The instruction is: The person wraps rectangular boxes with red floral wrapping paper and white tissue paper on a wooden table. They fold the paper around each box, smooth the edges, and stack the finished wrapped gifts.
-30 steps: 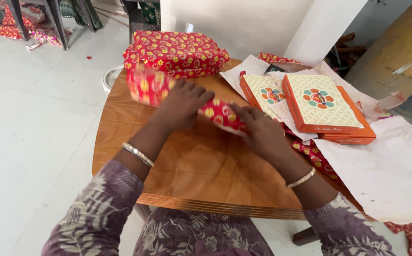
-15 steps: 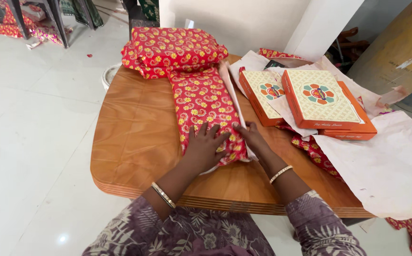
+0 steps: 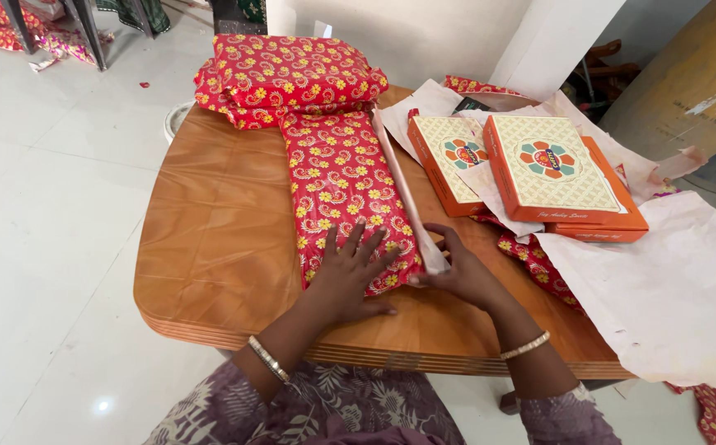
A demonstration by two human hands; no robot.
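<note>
- The left hand (image 3: pixel 348 276) lies flat, fingers spread, on the near end of the red floral wrapped box (image 3: pixel 346 194); its grip is open, pressing down and closing on nothing.
- The right hand (image 3: pixel 461 276) sits just beside that box's near right corner, fingertips pinching the pale loose edge of the wrapping paper (image 3: pixel 407 194) (its plain underside shows), so this grip is closed on the paper.
- The wrapped box lies lengthwise on the wooden surface (image 3: pixel 218 239), its near end close to the surface's front edge, its far end touching a stack of wrapped parcels (image 3: pixel 288 74) in the same red floral paper.
- The paper flap runs along the wrapped box's right side from far end to near corner.
- Right of the wrapped box, near but apart, lie orange boxes with cream patterned lids (image 3: pixel 552 177), one overlapping another (how many in all I cannot tell).
- They rest on pale sheets of paper (image 3: pixel 671 288) spreading over the surface's right edge, farther from the wrapped box.
- A bangle (image 3: pixel 266 358) circles the left wrist; another (image 3: pixel 525 346) the right.
</note>
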